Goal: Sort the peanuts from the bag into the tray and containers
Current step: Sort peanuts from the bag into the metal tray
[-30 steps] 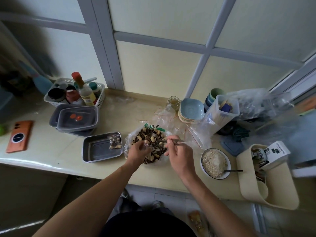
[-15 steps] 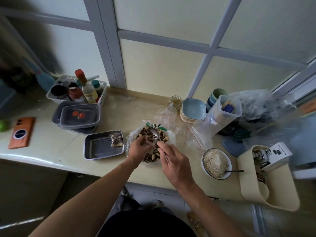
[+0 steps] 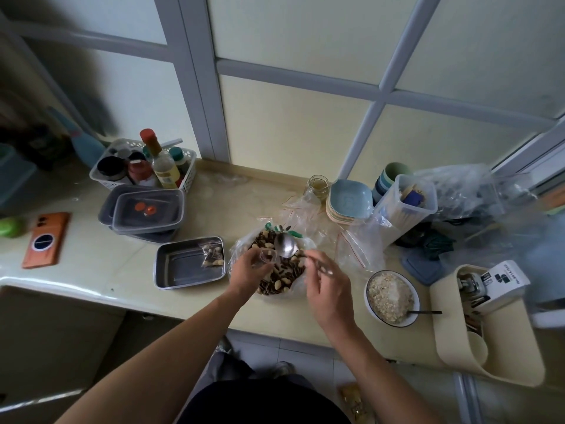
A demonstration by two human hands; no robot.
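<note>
Firstly, left hand (image 3: 246,272): grip pinched 1 clear cup (image 3: 268,257) over the bag (image 3: 282,281).
Right hand (image 3: 330,286): grip clamped on spoon (image 3: 286,244), beside cup.

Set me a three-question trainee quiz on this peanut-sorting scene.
1. True or false: the tray holds a small packet.
2. The left hand holds: A a clear cup; B a knife; C a lemon.
3. Fill in: the right hand holds a ___.
Key: 1 true; 2 A; 3 spoon.
</note>
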